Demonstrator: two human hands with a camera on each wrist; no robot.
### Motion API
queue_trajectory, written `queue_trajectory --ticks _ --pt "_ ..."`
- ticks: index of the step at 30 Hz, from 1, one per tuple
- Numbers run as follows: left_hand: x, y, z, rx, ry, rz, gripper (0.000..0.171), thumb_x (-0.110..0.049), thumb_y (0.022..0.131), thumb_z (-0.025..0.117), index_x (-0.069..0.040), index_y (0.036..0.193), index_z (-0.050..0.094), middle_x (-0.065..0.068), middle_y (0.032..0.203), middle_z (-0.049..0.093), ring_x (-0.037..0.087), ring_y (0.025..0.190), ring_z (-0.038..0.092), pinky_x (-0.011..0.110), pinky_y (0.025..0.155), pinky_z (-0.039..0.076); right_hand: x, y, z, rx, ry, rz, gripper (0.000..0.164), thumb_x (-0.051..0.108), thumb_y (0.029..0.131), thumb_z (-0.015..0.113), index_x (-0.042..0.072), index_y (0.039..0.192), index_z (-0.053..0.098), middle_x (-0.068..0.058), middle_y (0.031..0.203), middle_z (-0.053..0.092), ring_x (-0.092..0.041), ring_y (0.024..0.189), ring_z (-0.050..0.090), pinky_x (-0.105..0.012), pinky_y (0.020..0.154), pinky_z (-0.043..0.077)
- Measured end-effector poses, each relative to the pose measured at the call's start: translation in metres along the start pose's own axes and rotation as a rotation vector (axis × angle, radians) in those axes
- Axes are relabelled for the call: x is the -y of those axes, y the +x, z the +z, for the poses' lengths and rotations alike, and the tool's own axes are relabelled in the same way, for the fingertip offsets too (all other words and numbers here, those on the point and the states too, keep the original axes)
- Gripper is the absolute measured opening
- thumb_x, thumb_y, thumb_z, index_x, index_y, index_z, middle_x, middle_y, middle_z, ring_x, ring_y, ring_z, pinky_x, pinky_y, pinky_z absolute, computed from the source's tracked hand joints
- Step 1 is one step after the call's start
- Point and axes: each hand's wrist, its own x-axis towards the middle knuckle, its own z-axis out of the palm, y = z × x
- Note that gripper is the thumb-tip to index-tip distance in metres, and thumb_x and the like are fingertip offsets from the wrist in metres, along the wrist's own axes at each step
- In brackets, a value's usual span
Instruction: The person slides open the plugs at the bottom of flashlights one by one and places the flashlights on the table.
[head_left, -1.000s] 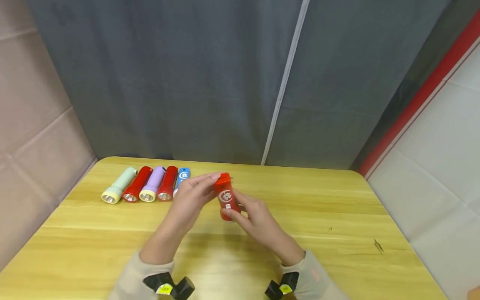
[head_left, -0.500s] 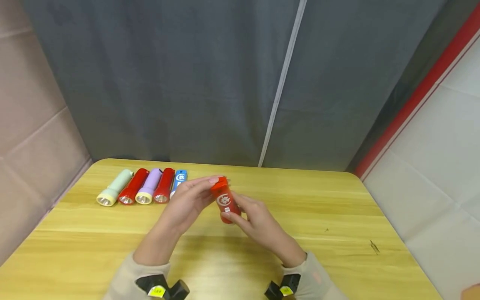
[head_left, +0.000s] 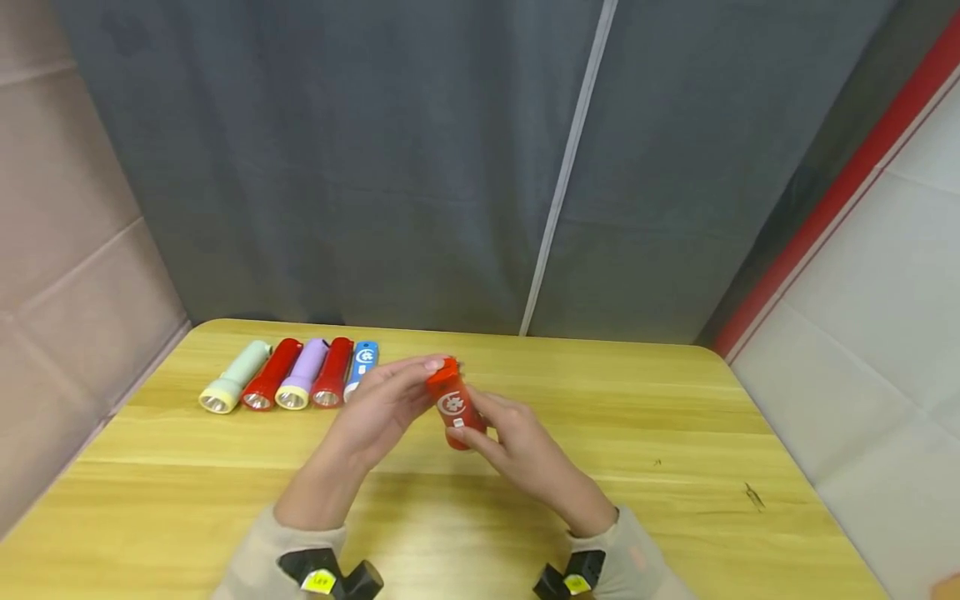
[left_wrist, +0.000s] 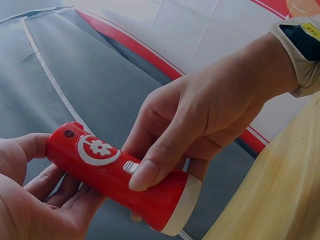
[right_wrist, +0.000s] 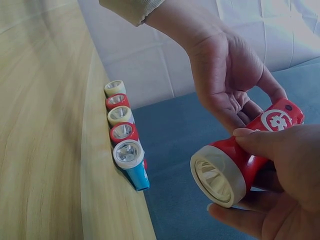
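A red flashlight (head_left: 452, 400) with a white emblem is held between both hands above the table, tail end tipped away and lens end towards me. My right hand (head_left: 521, 446) grips it near the head, its thumb (left_wrist: 150, 170) beside the light sliding switch (left_wrist: 131, 167) in the left wrist view. At the tail, my left hand (head_left: 378, 412) pinches it with the thumb on the end and the fingers curled beneath the body. In the right wrist view, the cream-rimmed lens (right_wrist: 215, 180) faces out and looks unlit.
On the table's (head_left: 600, 400) back left lie several flashlights side by side: mint green (head_left: 243, 367), red (head_left: 276, 371), purple (head_left: 307, 365), another red (head_left: 334, 371) and blue (head_left: 364, 358). The left hand partly covers the blue one. A dark grey curtain (head_left: 337, 167) hangs behind.
The whole view has shifted slightly as the head moved. Both hands keep hold of the red flashlight, which has tilted a little.
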Motion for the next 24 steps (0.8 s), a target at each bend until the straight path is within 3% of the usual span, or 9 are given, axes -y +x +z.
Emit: queue_trajectory --ticks 24 --pt "0.0015 0.0002 0.0033 -0.037 0.025 -0.006 0.021 -0.017 0.103 0.056 -0.024 0.102 0.077 -0.011 0.106 0.076 0.009 0.107 0.069 0.023 0.102 0.053 0.0017 -0.0015 -0.0004 -0.009 -0.067 -0.034 0.051 0.019 0.093 0.073 0.006 0.140 0.058 -0.008 0.119 0.074 -0.016 0.098 0.071 -0.028 0.086 0.061"
